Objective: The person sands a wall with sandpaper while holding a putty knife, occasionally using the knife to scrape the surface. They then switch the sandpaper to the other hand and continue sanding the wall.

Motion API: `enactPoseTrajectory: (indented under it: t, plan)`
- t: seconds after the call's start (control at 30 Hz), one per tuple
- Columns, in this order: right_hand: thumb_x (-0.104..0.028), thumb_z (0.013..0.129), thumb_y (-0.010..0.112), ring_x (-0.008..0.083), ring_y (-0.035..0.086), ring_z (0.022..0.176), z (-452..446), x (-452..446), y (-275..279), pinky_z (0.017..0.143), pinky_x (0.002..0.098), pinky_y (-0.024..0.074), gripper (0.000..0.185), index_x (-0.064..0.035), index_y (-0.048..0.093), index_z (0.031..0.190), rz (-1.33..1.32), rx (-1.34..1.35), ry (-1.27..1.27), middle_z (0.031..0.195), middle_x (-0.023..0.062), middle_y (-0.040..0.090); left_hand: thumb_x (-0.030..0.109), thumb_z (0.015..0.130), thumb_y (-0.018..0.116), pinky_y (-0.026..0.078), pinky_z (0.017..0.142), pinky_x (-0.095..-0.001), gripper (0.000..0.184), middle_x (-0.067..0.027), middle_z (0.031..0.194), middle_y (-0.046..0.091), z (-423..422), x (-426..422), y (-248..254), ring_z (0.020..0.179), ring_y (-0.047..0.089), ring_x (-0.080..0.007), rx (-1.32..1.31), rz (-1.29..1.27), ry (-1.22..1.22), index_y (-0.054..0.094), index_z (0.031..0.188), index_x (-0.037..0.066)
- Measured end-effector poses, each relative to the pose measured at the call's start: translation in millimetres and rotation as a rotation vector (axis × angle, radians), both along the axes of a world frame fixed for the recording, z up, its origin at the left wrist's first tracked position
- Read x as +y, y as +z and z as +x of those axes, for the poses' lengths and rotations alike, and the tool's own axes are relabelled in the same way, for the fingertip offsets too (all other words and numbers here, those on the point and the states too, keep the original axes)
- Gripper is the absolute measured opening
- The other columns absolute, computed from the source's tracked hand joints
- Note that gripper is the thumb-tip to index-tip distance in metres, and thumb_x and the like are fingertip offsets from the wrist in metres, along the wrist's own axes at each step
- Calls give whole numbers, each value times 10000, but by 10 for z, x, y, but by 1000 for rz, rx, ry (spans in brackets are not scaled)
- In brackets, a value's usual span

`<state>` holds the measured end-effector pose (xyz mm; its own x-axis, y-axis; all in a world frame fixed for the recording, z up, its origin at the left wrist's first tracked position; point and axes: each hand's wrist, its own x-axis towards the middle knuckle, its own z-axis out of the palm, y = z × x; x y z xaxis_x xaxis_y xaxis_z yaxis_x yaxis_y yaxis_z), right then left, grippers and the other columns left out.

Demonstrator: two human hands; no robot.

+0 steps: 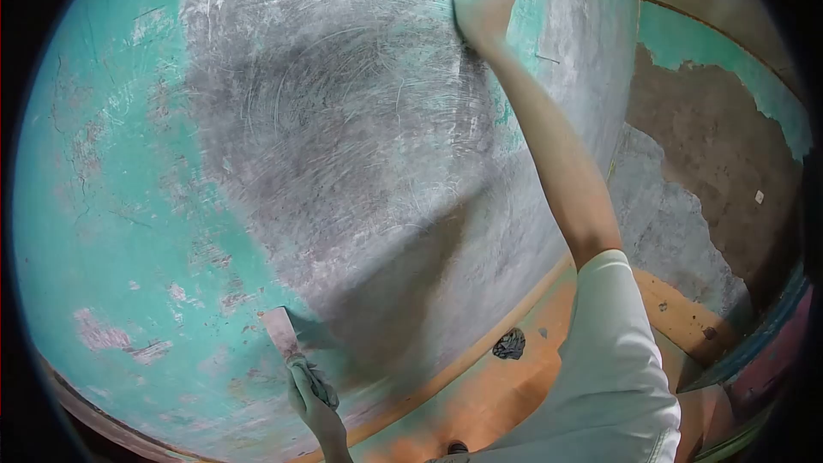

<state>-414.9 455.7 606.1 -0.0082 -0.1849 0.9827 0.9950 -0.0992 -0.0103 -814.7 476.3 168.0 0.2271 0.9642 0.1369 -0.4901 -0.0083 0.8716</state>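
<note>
My left hand (314, 394) is wrapped round the handle of a scraper (281, 332) at the lower middle of the view. The scraper's flat blade points up, at or close to the turquoise paint of the wall (129, 231). High up, right of the middle, my right hand (484, 9) is against the wall, its fingers reaching to the top edge of the view. Whether anything is under those fingers cannot be made out. Between my hands lies a large grey scraped patch (343, 120) with curved scratch marks.
A nail (549, 59) sticks out of the wall right of my right forearm. At the right, another wall has a bare brown patch (703, 137). A dark crumpled thing (509, 344) lies on the orange floor (480, 403) below.
</note>
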Motion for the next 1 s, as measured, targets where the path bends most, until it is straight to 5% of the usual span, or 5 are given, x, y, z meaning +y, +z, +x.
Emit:
enactPoseTrajectory:
  t: [0.13, 0.33, 0.57, 0.73, 1.0]
  plan:
    - [-102, 1023, 516, 354, 653, 1224, 37, -16, -533, 1032, 370, 519, 335, -92, 694, 1306, -6, -315, -4, 1336, 174, 655, 337, 1115, 484, 238, 386, -208, 274, 30, 683, 531, 59, 36, -62, 451, 368, -24, -38, 24, -8, 601, 1054, 96]
    - [-48, 1011, 526, 335, 593, 1309, 131, -135, 46, 1109, 360, 476, 337, -71, 686, 1306, -53, 99, -80, 1367, 179, 628, 349, 1112, 492, 242, 386, -209, 288, 34, 680, 532, 150, -37, -4, 450, 372, -23, -2, 6, -2, 602, 1046, 91]
    - [35, 988, 547, 321, 538, 1372, 200, -232, -761, 1143, 369, 452, 446, -81, 603, 1415, -181, -219, -53, 1431, 184, 583, 324, 1120, 467, 240, 381, -210, 282, 37, 666, 517, 203, -62, -89, 439, 359, -23, -20, 4, -30, 591, 1022, 91]
    - [-87, 1022, 517, 360, 662, 1198, 346, -147, 34, 1035, 365, 524, 350, -83, 668, 1337, -34, -238, -62, 1326, 186, 652, 349, 1113, 489, 243, 393, -211, 291, 37, 673, 519, 255, -111, -1, 447, 359, -22, -26, 18, -24, 602, 1043, 90]
    - [-46, 1007, 534, 348, 666, 1209, 149, -48, -821, 1022, 366, 537, 355, -61, 654, 1342, -2, -295, -87, 1339, 198, 647, 326, 1118, 466, 243, 387, -208, 278, 46, 659, 509, 284, -150, -17, 445, 364, -24, -23, -6, -28, 596, 1015, 103]
